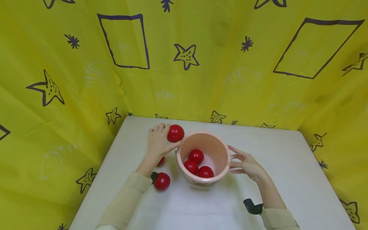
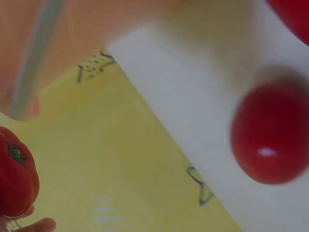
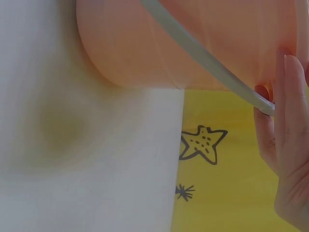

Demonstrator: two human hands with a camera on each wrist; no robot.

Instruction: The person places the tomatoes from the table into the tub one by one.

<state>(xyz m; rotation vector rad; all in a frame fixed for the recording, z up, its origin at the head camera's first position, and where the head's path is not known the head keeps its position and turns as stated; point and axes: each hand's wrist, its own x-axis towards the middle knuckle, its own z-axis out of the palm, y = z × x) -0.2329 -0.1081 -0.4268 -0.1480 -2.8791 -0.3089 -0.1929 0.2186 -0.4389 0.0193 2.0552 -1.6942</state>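
Observation:
A tomato [image 1: 175,133] is gripped by my left hand [image 1: 159,140] just beside the left rim of a pink bucket [image 1: 184,174]. Its green stem shows on the same tomato [image 2: 18,179] in the left wrist view. Inside the bucket lie three more red tomatoes [image 1: 196,156]. My right hand [image 1: 245,164] touches the bucket's right side with spread, fairly straight fingers. In the right wrist view, fingers [image 3: 293,96] lie by the pink wall and the bucket's pale handle [image 3: 207,60].
On the white table [image 1: 115,179], a tomato [image 1: 161,181] lies near my left wrist, and another tomato [image 1: 161,161] is partly hidden by the forearm. A yellow patterned curtain [image 1: 207,89] surrounds the table's back and sides. Dark mounts [image 1: 253,206] sit at the wrists.

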